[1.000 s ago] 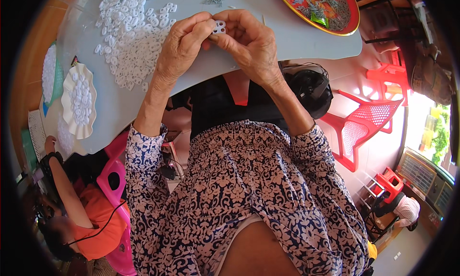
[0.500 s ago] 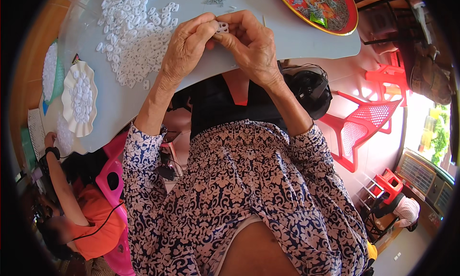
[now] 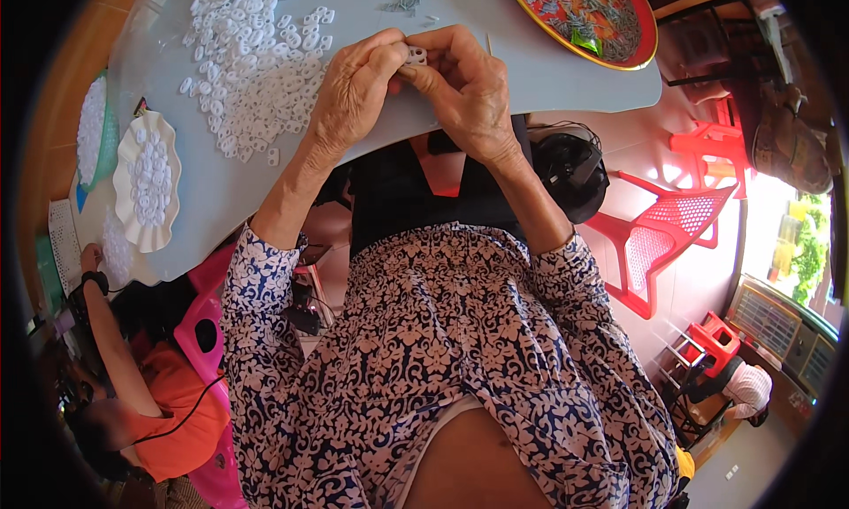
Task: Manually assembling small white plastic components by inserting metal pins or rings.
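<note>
Both hands [image 3: 411,89], small white piece [image 3: 416,54] still pinched, barely shifted.

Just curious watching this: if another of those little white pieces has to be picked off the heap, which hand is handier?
Probably the left hand. The heap of white pieces lies right beside it on the table, while the right hand sits farther off. Both hands pinch one small white piece.
</note>
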`<state>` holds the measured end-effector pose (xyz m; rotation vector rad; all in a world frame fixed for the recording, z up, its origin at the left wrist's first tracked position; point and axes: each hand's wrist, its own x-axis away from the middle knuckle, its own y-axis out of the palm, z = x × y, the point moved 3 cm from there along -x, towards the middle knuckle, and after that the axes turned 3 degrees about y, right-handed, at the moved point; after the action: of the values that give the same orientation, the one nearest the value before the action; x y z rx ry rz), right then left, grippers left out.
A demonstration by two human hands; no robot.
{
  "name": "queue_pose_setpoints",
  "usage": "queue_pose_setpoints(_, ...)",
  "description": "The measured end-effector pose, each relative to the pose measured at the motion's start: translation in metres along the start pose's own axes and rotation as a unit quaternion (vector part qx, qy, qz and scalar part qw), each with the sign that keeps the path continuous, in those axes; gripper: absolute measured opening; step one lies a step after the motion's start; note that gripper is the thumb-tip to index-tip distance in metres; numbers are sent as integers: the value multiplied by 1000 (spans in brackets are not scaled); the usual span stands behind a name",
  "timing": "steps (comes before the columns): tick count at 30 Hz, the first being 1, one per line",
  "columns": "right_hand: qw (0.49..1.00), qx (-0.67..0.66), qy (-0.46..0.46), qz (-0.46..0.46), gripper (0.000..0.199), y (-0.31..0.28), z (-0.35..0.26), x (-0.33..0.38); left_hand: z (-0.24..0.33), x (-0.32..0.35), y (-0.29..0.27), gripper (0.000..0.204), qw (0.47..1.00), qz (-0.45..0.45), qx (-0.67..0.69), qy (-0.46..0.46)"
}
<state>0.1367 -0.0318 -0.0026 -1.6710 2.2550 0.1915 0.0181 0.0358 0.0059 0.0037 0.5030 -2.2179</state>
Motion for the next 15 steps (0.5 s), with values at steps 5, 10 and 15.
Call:
queue_pose_setpoints(5,1000,26,1,-4,18,-2,0,1,3,0,1,25,1000,-9,-16,21)
queue_pose_setpoints(10,1000,21,-5,2,18,-4,-3,2,4,2,2,25,1000,-3,-14,11)
queue_pose_setpoints(15,999,33,13,-14,19,-6,-6,2,5,3,4,25,1000,0,2,5)
